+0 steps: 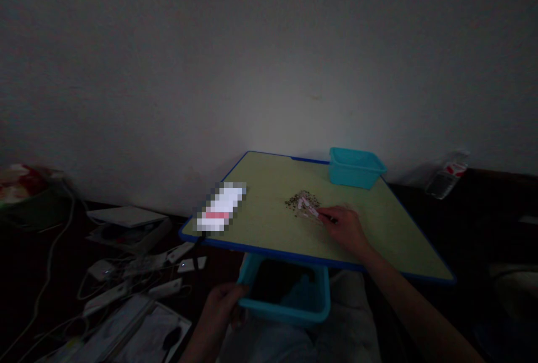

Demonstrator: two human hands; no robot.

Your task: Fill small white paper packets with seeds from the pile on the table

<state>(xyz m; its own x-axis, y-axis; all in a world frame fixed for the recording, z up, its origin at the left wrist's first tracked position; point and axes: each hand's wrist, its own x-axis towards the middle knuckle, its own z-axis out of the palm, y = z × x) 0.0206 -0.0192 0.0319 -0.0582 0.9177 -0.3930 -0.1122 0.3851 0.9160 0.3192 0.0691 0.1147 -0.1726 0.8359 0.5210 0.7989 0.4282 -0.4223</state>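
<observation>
My left hand [227,301] is closed around the left rim of a turquoise plastic basin [290,312] held below the table's front edge, over my lap. Dark material lies inside this basin, too dim to make out. On the tabletop, my right hand [345,227] grips a thin, pale pink-and-white strip [310,207], whose exact kind I cannot make out. Its far end reaches into a scatter of small dark grains [296,201] near the middle of the table.
The yellowish table [269,178] has a blue edge and stands by a grey wall. A second turquoise basin [355,170] sits at its back right, a lit phone-like screen [222,207] at its left. Cables and power strips [111,296] clutter the floor; a plastic bottle [448,175] lies right.
</observation>
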